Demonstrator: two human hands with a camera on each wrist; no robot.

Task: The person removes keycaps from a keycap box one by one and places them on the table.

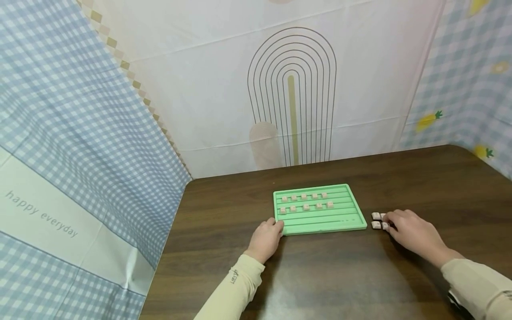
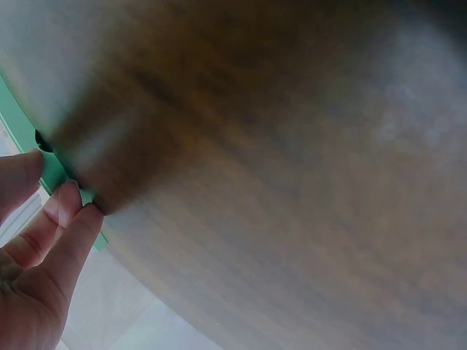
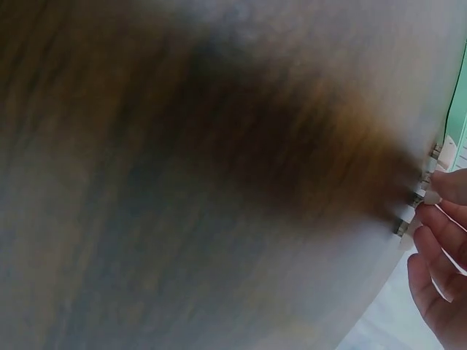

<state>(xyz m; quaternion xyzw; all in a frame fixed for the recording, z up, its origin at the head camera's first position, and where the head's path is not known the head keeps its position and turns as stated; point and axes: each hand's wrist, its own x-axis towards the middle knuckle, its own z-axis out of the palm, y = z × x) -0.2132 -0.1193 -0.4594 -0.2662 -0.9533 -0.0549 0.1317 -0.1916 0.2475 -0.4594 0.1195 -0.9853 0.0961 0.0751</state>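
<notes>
At its near left corner, a light green tray (image 1: 320,227) with raised ridges is gripped by my left hand (image 1: 265,240). The left wrist view shows the thumb and fingers (image 2: 76,233) about the tray's edge (image 2: 11,109). Two rows of small off-white keycaps (image 1: 306,207) stand on the ridges in the tray's upper left part. To the right of the tray, my right hand (image 1: 414,233) is over a small cluster of keycaps (image 1: 376,225) on the table. In the right wrist view, thumb and forefinger pinch one keycap (image 3: 431,197), partly hidden by the fingertips.
The dark brown wooden table (image 1: 332,275) reaches back to a white patterned cloth (image 1: 208,89). Blue checked cloth (image 1: 92,133) hangs along the left side, and more checked cloth (image 1: 460,80) at the right.
</notes>
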